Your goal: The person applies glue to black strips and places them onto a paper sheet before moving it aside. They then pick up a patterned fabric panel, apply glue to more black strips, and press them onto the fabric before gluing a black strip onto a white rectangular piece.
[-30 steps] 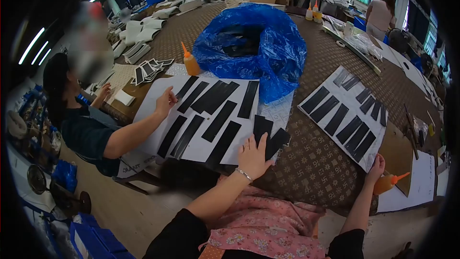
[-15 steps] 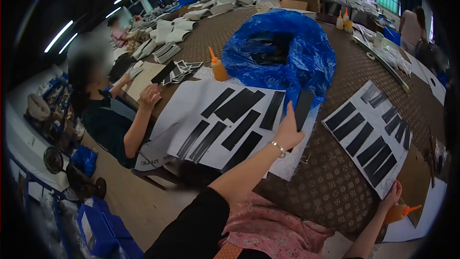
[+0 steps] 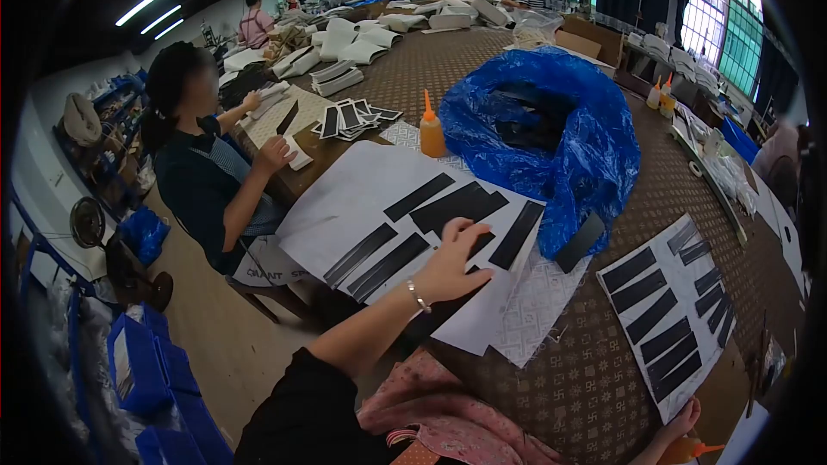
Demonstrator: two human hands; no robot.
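Note:
My left hand (image 3: 452, 263), a bracelet on its wrist, hovers over or rests on the white paper sheet (image 3: 332, 198), fingers spread and nothing visible in them. Black strips (image 3: 418, 198) lie in rows on this sheet, some hidden under my hand. One loose black strip (image 3: 580, 243) leans at the lower edge of the blue plastic bag (image 3: 603, 133), which holds more dark pieces. At lower right, my right hand (image 3: 685, 420) has its fingers closed at the bottom corner of a second white sheet (image 3: 659, 275) that carries several black strips.
An orange glue bottle (image 3: 432, 129) stands beside the bag, and another orange bottle (image 3: 689, 450) lies by my right hand. At left a seated co-worker (image 3: 211, 164) handles light pieces near black-and-white cards (image 3: 351, 118). White pieces (image 3: 357, 39) are piled farther along the patterned table (image 3: 413, 65).
My left hand has let go of a black strip by the blue bag and moved left over the strips on the paper. The view has swung left.

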